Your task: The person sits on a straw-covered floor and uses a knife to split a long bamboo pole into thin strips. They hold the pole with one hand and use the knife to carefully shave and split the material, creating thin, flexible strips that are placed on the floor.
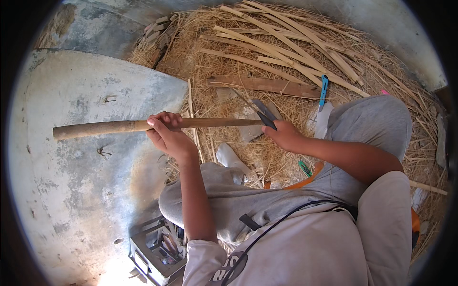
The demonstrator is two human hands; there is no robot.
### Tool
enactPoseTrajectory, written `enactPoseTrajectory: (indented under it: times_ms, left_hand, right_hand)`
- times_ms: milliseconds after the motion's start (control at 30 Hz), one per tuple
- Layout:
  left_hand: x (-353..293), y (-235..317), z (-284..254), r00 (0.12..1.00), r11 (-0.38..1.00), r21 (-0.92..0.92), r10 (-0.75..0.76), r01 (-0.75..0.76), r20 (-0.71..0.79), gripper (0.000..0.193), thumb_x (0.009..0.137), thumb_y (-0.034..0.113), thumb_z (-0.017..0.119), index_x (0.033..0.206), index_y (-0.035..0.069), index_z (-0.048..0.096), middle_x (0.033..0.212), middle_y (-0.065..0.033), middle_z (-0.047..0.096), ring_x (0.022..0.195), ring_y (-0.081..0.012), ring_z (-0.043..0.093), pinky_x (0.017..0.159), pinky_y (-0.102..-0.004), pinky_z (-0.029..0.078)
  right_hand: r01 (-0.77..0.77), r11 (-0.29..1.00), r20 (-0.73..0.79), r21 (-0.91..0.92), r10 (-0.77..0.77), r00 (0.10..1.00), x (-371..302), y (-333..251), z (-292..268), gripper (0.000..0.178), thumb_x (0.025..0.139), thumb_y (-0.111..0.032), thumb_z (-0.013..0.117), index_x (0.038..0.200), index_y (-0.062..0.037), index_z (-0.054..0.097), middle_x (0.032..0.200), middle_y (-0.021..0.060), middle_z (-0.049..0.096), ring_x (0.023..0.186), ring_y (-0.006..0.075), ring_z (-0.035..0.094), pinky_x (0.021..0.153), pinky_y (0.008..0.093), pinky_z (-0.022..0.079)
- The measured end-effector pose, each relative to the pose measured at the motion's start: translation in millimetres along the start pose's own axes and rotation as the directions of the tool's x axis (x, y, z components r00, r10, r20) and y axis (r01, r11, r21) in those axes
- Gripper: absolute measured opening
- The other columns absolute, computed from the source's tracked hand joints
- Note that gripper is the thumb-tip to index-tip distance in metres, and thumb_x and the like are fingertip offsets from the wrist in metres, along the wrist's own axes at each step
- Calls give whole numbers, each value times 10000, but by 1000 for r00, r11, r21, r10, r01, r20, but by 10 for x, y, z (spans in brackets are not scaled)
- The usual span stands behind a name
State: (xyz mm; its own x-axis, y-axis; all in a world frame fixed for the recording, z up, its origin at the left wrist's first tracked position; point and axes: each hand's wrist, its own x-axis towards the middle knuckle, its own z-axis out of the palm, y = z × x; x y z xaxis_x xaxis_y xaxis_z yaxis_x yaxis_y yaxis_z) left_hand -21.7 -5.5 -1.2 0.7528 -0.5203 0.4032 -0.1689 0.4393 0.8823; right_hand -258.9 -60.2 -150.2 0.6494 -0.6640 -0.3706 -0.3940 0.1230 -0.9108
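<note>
A long split bamboo strip (100,128) lies nearly level in front of me, its left end thicker and browner. My left hand (171,139) is closed around its middle. At the strip's right end my right hand (287,136) grips a knife (267,121) by its black handle. The narrow blade slants up and left, past the strip; whether its edge touches the bamboo I cannot tell. Behind the knife is a dark grey flat piece (264,108), resting near a pale slab among the shavings.
Several bamboo strips (286,43) lie piled on shavings (200,71) at the far side, with a brown plank (267,86) nearer. A blue utility knife (324,90) sits by my right knee, a green cutter (304,168) between my legs. A metal-framed box (155,267) stands lower left, beside a worn concrete surface (71,190).
</note>
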Motion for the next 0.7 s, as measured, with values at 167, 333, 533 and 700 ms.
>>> enactPoseTrajectory:
  times_ms: [167,333,533,700]
  left_hand:
    - [-26,19,2,999,999,22,25,-24,-23,352,1076,398,460,957,69,417,862,-49,470,705,-145,453,662,-320,441]
    - [-80,55,-28,999,999,18,38,-38,4,337,1079,390,454,970,72,422,871,-53,472,719,-142,464,660,-316,438]
    - [-100,65,-4,996,996,35,80,-82,51,359,1078,404,452,962,66,417,864,-45,459,726,-136,455,652,-303,423]
    - [79,-15,-88,999,999,-1,47,-47,-6,331,1073,379,480,941,82,416,828,-31,458,718,-127,434,640,-303,426]
  right_hand:
    - [6,998,-17,57,-5,1000,97,-35,-31,385,1006,-400,574,843,-51,584,612,-2,504,518,118,501,502,335,414]
    - [9,999,-21,47,-8,1000,77,-72,-27,393,1005,-401,579,831,-49,572,613,-6,494,516,118,492,504,334,412]
    - [-169,936,114,308,140,984,119,-55,-8,381,1002,-412,582,829,-78,523,599,-25,449,486,85,438,444,277,357]
    - [-5,889,-16,458,14,1000,-5,-153,43,362,997,-417,585,883,-84,499,593,-19,431,480,82,435,428,268,350]
